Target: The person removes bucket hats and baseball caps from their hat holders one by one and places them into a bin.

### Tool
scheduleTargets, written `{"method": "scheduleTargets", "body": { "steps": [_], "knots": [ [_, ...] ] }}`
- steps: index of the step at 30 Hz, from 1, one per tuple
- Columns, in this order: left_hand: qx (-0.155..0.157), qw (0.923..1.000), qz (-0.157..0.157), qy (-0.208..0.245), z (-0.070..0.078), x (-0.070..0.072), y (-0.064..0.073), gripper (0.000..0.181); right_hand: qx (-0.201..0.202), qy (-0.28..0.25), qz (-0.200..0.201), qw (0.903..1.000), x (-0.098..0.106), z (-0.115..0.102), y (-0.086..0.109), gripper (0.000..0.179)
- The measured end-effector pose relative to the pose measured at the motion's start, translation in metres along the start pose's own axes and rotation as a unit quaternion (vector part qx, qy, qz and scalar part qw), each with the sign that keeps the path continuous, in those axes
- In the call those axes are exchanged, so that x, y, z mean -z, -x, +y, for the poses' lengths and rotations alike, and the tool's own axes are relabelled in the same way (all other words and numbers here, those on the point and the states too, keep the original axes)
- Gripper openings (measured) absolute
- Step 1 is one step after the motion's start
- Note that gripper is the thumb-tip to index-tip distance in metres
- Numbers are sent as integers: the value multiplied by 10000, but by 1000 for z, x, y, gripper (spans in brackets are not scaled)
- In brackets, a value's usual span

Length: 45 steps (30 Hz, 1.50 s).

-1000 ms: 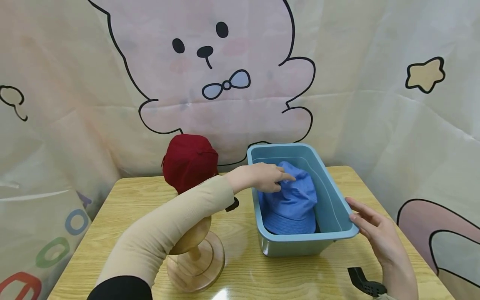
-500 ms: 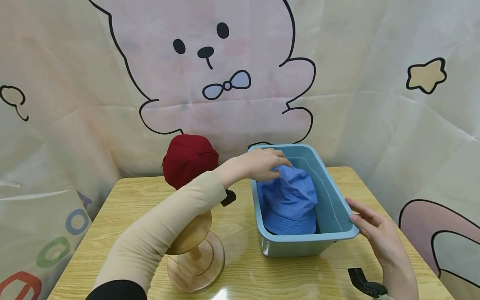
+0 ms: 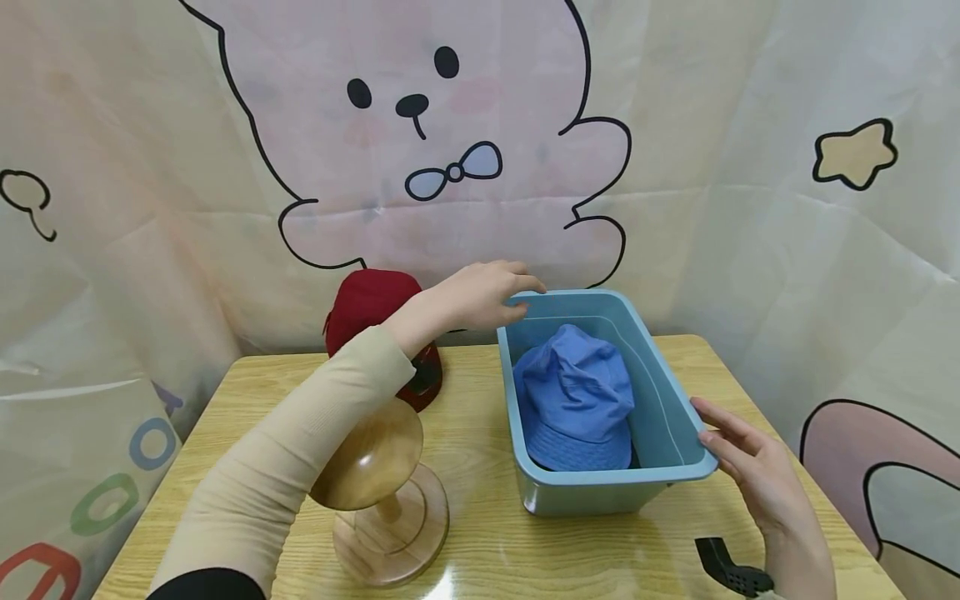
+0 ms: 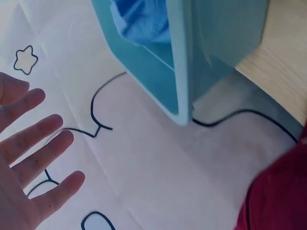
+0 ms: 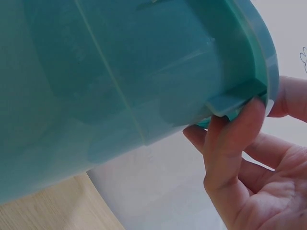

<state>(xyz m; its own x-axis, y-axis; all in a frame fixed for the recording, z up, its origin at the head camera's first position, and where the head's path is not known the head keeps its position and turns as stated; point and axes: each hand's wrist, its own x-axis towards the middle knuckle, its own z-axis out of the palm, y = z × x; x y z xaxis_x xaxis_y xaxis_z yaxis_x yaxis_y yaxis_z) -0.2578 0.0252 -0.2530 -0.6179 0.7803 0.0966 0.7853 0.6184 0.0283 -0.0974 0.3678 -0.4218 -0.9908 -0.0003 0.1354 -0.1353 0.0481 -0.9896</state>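
A blue bucket hat point(image 3: 577, 400) lies in the light-blue plastic bin point(image 3: 615, 477), its brim toward the near end. My left hand point(image 3: 483, 296) is in the air beside the bin's far left corner, holding nothing. In the left wrist view that hand's fingers point(image 4: 43, 153) are spread and fairly straight. My right hand point(image 3: 768, 479) holds the bin's right rim near the front corner. The right wrist view shows its fingers point(image 5: 240, 127) curled under the rim, with the thumb on the rim's other side.
A red cap point(image 3: 367, 304) sits behind my left forearm, partly hidden by it. Nearer me is a wooden stand point(image 3: 375, 458) with a rounded top and a disc base. The wooden table point(image 3: 495, 550) ends at a printed cloth backdrop point(image 3: 712, 208).
My left hand has moved up and left, from over the blue bucket hat to outside the bin's far left corner. The hat stays in the bin, and my right hand keeps its hold.
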Motion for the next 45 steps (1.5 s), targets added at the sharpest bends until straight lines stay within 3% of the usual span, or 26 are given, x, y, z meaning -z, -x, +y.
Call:
{"method": "scheduleTargets", "body": {
  "steps": [9, 21, 26, 37, 45],
  "knots": [
    [228, 9995, 108, -191, -23, 7, 20, 37, 52, -96, -22, 9999, 1, 3, -2, 46],
    [659, 9978, 35, -40, -56, 6, 37, 34, 107, -147, -51, 9998, 2, 7, -2, 46],
    [676, 9977, 56, -71, -68, 2, 41, 32, 82, -112, -41, 9999, 2, 6, -2, 46],
    [366, 9984, 282, -337, -81, -12, 61, 27, 36, 46, 43, 10000, 1, 4, -2, 46],
    [518, 9959, 432, -597, -90, -21, 71, 26, 84, 57, 42, 9999, 0, 5, -1, 45]
  ]
}}
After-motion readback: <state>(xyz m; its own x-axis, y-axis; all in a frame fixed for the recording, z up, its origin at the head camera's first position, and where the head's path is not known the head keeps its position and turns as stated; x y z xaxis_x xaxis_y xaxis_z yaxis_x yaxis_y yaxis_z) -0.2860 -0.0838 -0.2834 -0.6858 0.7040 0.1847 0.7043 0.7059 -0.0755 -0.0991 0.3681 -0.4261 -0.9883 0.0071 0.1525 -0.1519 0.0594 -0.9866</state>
